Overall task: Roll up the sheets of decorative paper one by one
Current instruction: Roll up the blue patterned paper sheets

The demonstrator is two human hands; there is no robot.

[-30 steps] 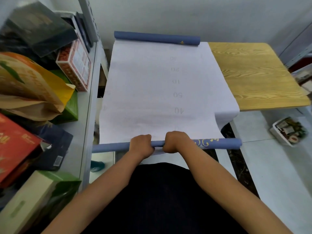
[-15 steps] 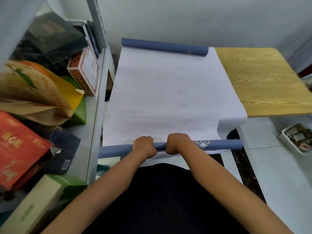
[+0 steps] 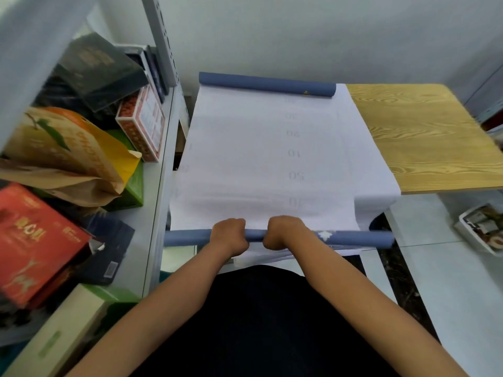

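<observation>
Fingers of left hand point(image 3: 228, 236) and right hand point(image 3: 283, 232) are curling tight around the near roll point(image 3: 353, 238) | roll's axis is running left-right at lower centre | unrolled sheet point(image 3: 258, 164) is stretching toward frame top.

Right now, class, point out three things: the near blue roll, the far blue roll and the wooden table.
near blue roll point(image 3: 359, 238): head view, bare stretch right of the hands.
far blue roll point(image 3: 266, 84): head view, middle of its length.
wooden table point(image 3: 424, 137): head view, bare top beside the sheet.

Head camera looks steeply down (close) at table point(image 3: 424, 137).
</observation>
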